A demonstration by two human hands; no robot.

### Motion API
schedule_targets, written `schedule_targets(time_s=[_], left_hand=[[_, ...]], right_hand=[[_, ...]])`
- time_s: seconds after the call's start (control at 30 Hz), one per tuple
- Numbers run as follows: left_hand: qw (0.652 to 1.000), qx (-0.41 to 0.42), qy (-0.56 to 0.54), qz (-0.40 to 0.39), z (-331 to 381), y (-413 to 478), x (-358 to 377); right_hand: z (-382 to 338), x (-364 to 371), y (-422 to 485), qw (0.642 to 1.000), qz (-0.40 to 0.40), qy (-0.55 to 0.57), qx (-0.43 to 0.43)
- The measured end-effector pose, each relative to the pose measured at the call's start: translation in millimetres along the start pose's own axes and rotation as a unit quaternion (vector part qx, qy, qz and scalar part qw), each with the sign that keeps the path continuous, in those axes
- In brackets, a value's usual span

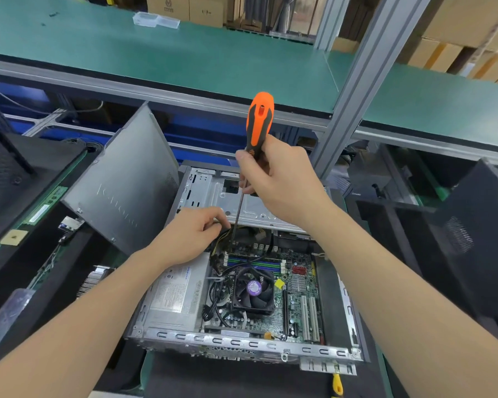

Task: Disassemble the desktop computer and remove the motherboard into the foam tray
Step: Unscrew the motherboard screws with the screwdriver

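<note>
Two hands are at work over the open case (242, 343), which lies flat at the near edge of the bench (147, 369) with its long axis running away from you. Your right hand (276, 179) has its fingers wrapped tight around the lower handle of the screwdriver (258, 124), low enough to steer the tip while leaving the orange top free. The tool stands almost upright. Its long axis leans slightly, with the handle up and to the right and the shaft dropping down-left to the far left corner of the motherboard (299, 285), probably onto a mounting screw there. The tip itself is hidden among the cables (222, 242).

Your left hand (190, 234) sits just beside the shaft with its fingers curled on those cables, apparently holding them aside so the tip has a clear path.

The motherboard is still seated flat in the case floor, face up. Its fan (252, 291) is near the middle, and its white slots run near-to-far along the right side. The power supply (173, 294) fills the near left corner of the case. The side panel (127, 179) leans upright against the case's left wall, out of your way. No foam tray can be picked out for certain.
</note>
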State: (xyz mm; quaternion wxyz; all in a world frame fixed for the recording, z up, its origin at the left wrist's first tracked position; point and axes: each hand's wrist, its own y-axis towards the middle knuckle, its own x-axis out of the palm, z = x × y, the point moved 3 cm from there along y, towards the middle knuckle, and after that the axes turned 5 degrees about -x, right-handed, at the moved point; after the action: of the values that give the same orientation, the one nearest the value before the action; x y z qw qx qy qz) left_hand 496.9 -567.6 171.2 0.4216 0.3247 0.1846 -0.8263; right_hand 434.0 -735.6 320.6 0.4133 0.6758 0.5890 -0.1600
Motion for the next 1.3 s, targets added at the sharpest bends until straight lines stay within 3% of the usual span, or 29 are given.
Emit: schedule_targets(time_s=[0.33,0.77,1.03,1.1,1.17,1.2,1.23,1.27,1.3], left_hand=[[0.990,0.007,0.138,-0.042,6.2,6.2,20.1],[0.990,-0.083,0.104,-0.042,19.6,15.7,32.9],[0.985,-0.060,0.157,-0.040,20.7,9.1,27.9],[0.991,-0.080,0.104,-0.018,22.9,6.5,22.2],[0.986,-0.144,-0.083,0.001,25.4,7.7,13.4],[0.949,-0.185,-0.255,0.002,27.6,7.4,10.3],[0.886,-0.213,-0.412,-0.001,30.4,6.5,7.5],[0.826,-0.224,-0.517,-0.010,32.5,5.3,3.8],[0.793,-0.228,-0.565,-0.012,32.1,4.9,-0.1]], right_hand=[[7.9,-29.8,-11.2,0.999,0.038,0.004,0.015],[9.7,-51.9,-18.7,0.996,0.084,0.037,0.018],[15.5,-61.5,-24.0,0.994,0.100,0.043,0.017],[20.3,-59.5,-25.5,0.992,0.104,0.065,0.025],[26.1,-51.7,-25.4,0.989,0.101,0.100,0.044],[28.9,-45.9,-24.9,0.986,0.096,0.121,0.055],[31.2,-39.1,-24.2,0.984,0.089,0.143,0.065],[32.8,-31.7,-23.8,0.980,0.082,0.166,0.073],[33.9,-23.7,-23.5,0.977,0.073,0.187,0.078]])
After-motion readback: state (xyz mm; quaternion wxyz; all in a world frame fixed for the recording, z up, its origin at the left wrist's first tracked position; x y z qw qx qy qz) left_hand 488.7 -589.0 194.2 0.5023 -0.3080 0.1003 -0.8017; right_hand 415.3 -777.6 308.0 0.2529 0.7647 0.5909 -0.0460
